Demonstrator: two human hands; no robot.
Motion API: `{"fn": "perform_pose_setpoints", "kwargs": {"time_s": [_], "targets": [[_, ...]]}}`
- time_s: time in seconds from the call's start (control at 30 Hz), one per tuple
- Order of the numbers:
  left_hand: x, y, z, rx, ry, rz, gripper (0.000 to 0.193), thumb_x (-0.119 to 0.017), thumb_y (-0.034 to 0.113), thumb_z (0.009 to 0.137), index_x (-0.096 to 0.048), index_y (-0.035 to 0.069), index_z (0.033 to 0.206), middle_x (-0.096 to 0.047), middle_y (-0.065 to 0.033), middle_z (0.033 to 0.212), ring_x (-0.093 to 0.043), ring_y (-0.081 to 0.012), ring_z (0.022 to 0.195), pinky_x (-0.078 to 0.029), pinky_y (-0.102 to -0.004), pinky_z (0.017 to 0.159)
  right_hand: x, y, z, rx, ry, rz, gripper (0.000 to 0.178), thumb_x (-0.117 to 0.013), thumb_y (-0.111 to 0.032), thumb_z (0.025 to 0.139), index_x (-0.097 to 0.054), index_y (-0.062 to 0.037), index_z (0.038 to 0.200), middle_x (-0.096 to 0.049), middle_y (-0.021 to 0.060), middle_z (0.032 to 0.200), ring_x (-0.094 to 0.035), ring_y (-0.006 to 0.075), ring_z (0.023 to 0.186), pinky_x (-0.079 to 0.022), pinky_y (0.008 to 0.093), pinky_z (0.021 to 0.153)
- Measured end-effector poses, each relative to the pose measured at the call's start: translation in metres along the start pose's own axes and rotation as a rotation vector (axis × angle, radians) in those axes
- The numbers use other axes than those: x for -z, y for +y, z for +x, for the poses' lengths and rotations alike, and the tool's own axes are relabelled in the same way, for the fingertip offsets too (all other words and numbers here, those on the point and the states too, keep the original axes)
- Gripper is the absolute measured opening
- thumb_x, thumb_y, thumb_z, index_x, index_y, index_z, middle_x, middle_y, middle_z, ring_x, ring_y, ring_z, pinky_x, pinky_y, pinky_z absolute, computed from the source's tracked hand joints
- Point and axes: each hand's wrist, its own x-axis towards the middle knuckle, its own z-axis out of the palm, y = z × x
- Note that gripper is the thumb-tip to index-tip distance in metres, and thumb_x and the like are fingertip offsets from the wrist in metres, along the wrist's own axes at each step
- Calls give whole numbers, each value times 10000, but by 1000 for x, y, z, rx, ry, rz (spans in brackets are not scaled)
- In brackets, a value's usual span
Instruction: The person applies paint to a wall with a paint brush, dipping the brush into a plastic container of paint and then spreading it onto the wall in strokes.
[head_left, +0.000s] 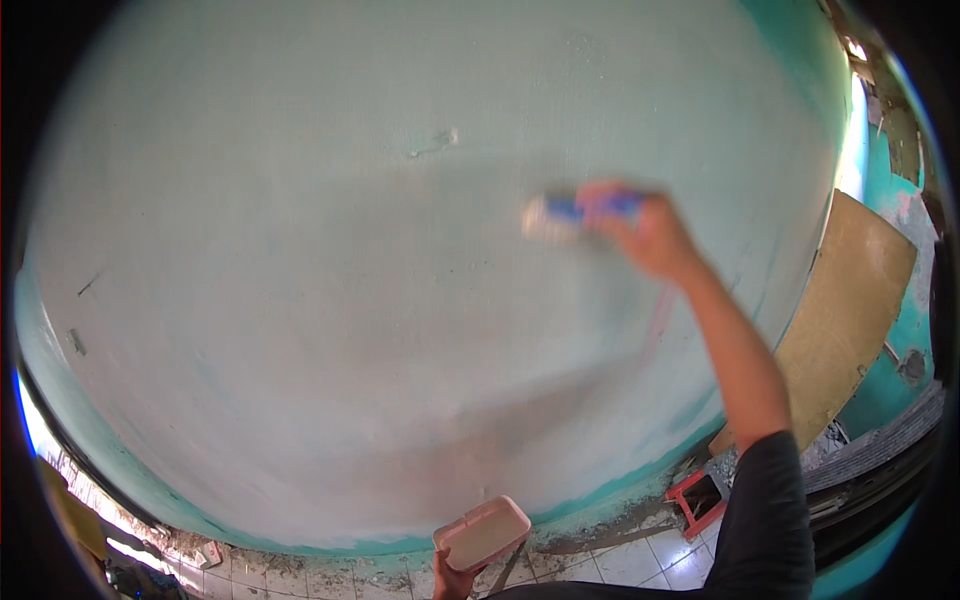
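Observation:
Raised in front of the wall (pixel 350 270), my right hand (pixel 640 225) is closed round the blue handle of a paintbrush (pixel 565 210). The brush points left, its pale bristles at or close to the wall; motion blurs both, and I cannot tell whether they touch. Low down in the middle, my left hand (pixel 453 580) grips the near left side of a pinkish rectangular tub (pixel 484 533) with pale liquid in it. Whitish paint covers most of the wall, with turquoise showing along its lower edge and upper right corner.
A red plastic stool (pixel 697 503) stands on the tiled floor (pixel 625 562) at the lower right. Behind it a tan board (pixel 850 300) leans, beside stacked grey corrugated sheets (pixel 880 440). Debris lies along the wall's foot. Yellow cloth (pixel 75 510) shows at the far left.

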Motion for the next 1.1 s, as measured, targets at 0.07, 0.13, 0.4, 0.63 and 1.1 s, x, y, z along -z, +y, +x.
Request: {"fn": "perform_pose_setpoints", "kwargs": {"time_s": [0.07, 0.13, 0.4, 0.63, 1.1], "targets": [[35, -23, 14, -114, 45, -25, 721, -840, 351, 860, -519, 138, 1470, -610, -174, 1373, -642, -402, 1153, -507, -583, 1019, 45, -13, 75, 136, 207, -36, 214, -683, -200, 984, -724, -47, 1128, -764, 77, 1058, -710, 160, 935, -546, 319, 884], [29, -19, 11, -306, 19, 350, 688, -823, 269, 870, -514, 73, 1453, -609, -149, 1337, -623, -344, 1170, -536, -549, 982, 67, -27, 123, 251, 425, -260, 159, -694, -164, 980, -724, -65, 1101, -758, 67, 1041, -714, 179, 924, -550, 301, 863], [3, 1, -8, -44, 34, 4, 773, -510, 533, 887, -375, 150, 1545, -468, -154, 1509, -477, -409, 1361, -406, -605, 1067, 7, -23, 91, 537, 373, -462, 208, -744, -78, 890, -730, -130, 1091, -742, 58, 1118, -722, 268, 1006, -584, 327, 882], [18, -7, -9, -28, 16, -44, 786, -510, 521, 883, -365, 133, 1551, -464, -162, 1510, -461, -414, 1376, -396, -616, 1080, -166, -6, -165, 538, -32, -235, 365, -769, -74, 784, -680, -166, 1126, -647, 151, 1220, -709, 325, 962, -605, 442, 815], [5, -5, -12, 22, 11, -44, 758, -502, 492, 921, -358, 108, 1558, -476, -161, 1526, -510, -404, 1368, -431, -625, 1084, -131, 1, -94, -79, -148, 302, 218, -721, -137, 951, -712, -39, 1146, -749, 133, 1108, -725, 294, 1021, -568, 370, 889]]}}
